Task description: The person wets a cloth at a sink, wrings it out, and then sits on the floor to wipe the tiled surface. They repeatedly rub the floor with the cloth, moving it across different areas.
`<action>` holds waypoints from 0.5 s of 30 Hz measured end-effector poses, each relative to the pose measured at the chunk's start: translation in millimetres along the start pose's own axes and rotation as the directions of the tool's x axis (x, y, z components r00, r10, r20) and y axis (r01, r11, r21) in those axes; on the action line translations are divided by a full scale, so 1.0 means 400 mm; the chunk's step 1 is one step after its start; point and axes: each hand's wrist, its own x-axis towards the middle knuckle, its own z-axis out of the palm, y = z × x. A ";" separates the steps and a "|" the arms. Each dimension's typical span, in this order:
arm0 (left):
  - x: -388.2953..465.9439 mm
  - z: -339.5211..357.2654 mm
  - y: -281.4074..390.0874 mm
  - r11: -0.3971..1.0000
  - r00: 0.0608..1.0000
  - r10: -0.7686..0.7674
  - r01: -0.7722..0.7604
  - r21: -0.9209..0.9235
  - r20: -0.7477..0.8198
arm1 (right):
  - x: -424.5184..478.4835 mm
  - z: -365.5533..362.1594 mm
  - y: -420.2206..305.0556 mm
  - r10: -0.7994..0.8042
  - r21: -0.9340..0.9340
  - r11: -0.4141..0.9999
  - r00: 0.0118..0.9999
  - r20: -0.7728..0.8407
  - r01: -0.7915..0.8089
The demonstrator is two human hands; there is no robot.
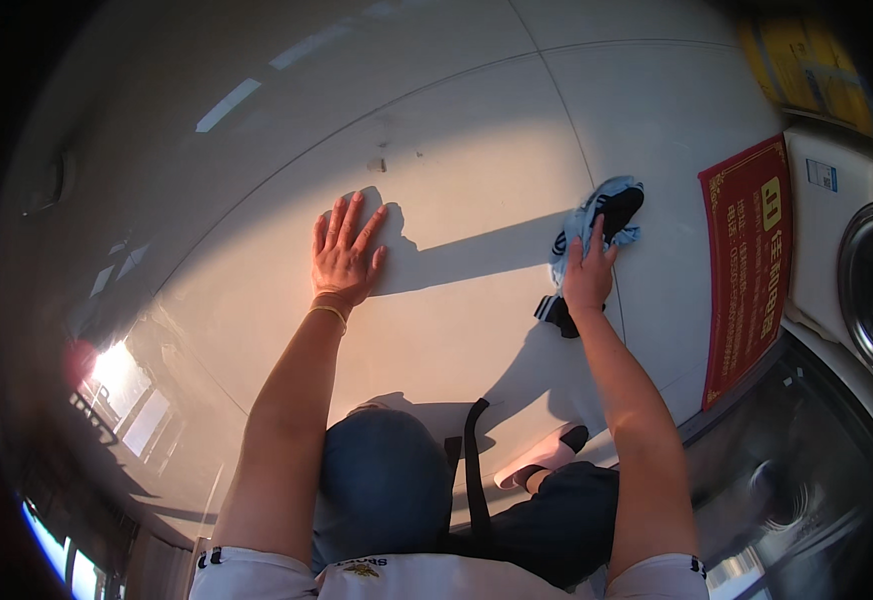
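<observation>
My left hand (345,251) rests palm down on the pale glossy tile floor (466,330), fingers spread, holding nothing. A thin bracelet (329,309) circles that wrist. Over to the right, my right hand (589,277) bears down on a bunched light-blue and black cloth (620,206), its fingers laid over the folds. A black end of the cloth with white stripes sticks out on the near side of that hand. The palm side and whatever it pinches are hidden.
A red mat (744,270) bearing writing lies to the right, before a white front-loading washing machine (819,169). Behind is a yellow carton (811,75). A dark glossy panel (789,427) stands lower right. My knee (388,480), a black strap (475,465) and a pink slipper (541,454) are close in.
</observation>
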 end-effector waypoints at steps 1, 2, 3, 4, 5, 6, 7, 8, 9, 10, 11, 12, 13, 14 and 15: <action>0.002 -0.001 0.003 1.000 1.000 -0.003 0.004 -0.004 0.017 | -0.005 0.005 -0.095 -0.065 0.031 0.997 0.998 -0.012 0.065; 0.000 -0.004 0.004 1.000 0.999 -0.010 0.010 -0.004 0.035 | -0.009 -0.014 -0.214 0.002 0.079 0.997 0.992 0.124 -0.012; 0.012 -0.006 0.020 1.000 0.999 -0.003 0.004 -0.015 0.044 | -0.012 -0.012 -0.285 -0.047 0.077 0.996 0.994 0.098 0.040; 0.022 -0.006 0.025 1.000 0.999 0.008 -0.007 -0.018 0.041 | -0.007 -0.005 -0.344 -0.075 0.071 0.995 0.993 0.093 0.068; 0.021 -0.002 0.018 1.000 0.999 0.011 -0.011 -0.015 0.042 | -0.001 -0.016 -0.391 -0.047 0.089 0.996 0.984 0.170 0.032; 0.018 0.002 0.010 1.000 0.999 0.014 -0.014 -0.013 0.041 | 0.010 -0.012 -0.393 -0.079 0.193 0.980 0.976 0.204 0.039; 0.015 0.007 0.008 1.000 0.999 0.017 -0.017 -0.011 0.044 | 0.017 -0.011 -0.382 -0.113 0.296 0.954 0.967 0.230 0.041; 0.013 0.013 0.011 1.000 0.999 0.023 -0.022 -0.010 0.046 | 0.021 -0.019 -0.351 -0.151 0.511 0.860 0.959 0.241 0.007; 0.018 0.009 0.017 0.999 0.999 0.031 -0.031 -0.008 0.045 | 0.031 -0.030 -0.302 -0.192 0.698 0.715 0.953 0.232 -0.026; 0.010 0.003 0.009 1.000 0.998 0.028 -0.028 -0.001 0.058 | 0.023 -0.068 -0.299 -0.241 0.850 0.522 0.944 0.226 -0.071; 0.005 0.001 0.001 1.000 0.998 0.023 -0.023 0.004 0.051 | 0.003 -0.119 -0.276 -0.183 0.935 0.216 0.929 0.321 -0.281; 0.008 0.000 0.006 1.000 0.999 0.028 -0.028 -0.002 0.036 | -0.010 -0.180 -0.240 -0.148 0.948 0.085 0.937 0.317 -0.307; 0.007 0.008 0.008 0.999 0.999 0.034 -0.034 -0.007 0.027 | -0.029 -0.233 -0.198 -0.124 0.946 -0.017 0.940 0.319 -0.324; 0.007 0.018 0.009 0.999 0.999 0.041 -0.041 0.018 0.017 | -0.051 -0.283 -0.150 -0.099 0.936 -0.118 0.942 0.321 -0.331; 0.003 0.022 0.010 0.999 0.999 0.042 -0.042 0.026 0.020 | -0.077 -0.323 -0.100 -0.049 0.932 -0.117 0.939 0.340 -0.343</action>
